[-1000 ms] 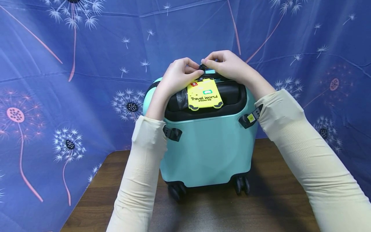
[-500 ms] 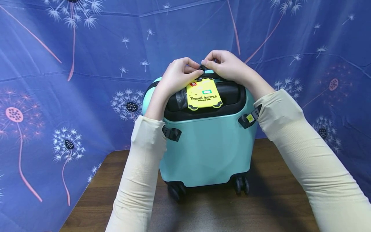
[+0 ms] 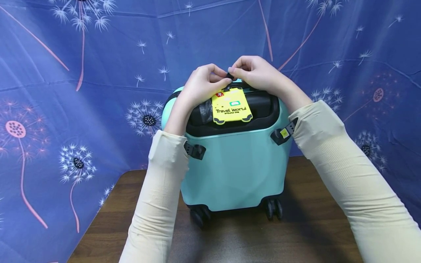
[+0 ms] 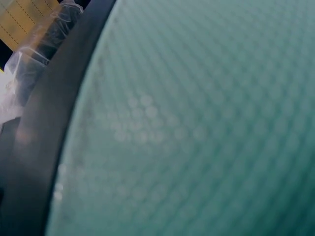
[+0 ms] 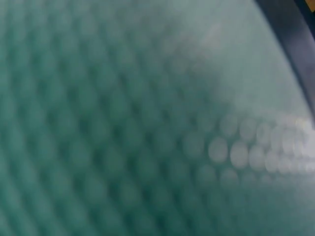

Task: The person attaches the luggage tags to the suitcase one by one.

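A yellow luggage tag (image 3: 231,106) lettered "Travel World" hangs at the top of a mint-green suitcase (image 3: 235,168), against its black recessed panel. My left hand (image 3: 204,86) pinches the tag's black strap (image 3: 229,76) between thumb and fingers, just above the tag. From the other side, my right hand (image 3: 258,75) pinches the upper end of the same strap. Fingers hide most of the strap, and I cannot tell whether it is fastened. Neither hand appears in the wrist views; blurred, dimpled green shell (image 4: 197,123) fills most of the left one and the right one.
The suitcase stands upright on black wheels (image 3: 274,209) on a dark wooden table (image 3: 230,241). Clear plastic film (image 4: 29,69) wraps part of the black handle area. Close behind hangs a blue cloth (image 3: 204,40) with dandelion prints.
Both hands stay at the strap with almost the same grip. The right fingers and the strap end shift very slightly upward; the suitcase stays put.
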A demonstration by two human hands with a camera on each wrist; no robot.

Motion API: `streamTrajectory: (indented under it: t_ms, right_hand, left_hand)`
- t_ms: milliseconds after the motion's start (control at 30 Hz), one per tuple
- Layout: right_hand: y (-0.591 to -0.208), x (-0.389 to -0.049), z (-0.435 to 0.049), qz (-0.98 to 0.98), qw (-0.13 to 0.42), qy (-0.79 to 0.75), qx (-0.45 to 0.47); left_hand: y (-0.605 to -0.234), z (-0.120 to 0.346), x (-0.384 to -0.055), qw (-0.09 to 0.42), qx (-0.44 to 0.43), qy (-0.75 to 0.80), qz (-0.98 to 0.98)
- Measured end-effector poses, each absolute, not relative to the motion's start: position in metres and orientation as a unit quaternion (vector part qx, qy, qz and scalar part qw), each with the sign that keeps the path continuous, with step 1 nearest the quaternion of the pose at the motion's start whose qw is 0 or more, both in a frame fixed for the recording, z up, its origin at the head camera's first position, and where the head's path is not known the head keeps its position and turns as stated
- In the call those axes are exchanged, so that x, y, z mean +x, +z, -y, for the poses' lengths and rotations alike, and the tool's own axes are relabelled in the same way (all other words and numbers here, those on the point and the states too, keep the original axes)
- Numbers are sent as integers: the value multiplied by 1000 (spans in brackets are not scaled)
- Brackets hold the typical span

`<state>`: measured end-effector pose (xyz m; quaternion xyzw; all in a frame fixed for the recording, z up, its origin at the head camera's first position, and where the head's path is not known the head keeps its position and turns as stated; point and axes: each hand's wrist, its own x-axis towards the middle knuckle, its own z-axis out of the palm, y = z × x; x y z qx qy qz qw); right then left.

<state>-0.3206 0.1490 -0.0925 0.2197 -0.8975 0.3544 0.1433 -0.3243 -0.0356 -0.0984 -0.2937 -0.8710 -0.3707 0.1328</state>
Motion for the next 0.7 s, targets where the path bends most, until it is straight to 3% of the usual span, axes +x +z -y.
streamTrajectory:
  t_ms: [700]
  right_hand:
    - [-94,-321,-149,874,159,394,237]
  left_hand:
    - [-99,35,-322,128,-297,-382,866]
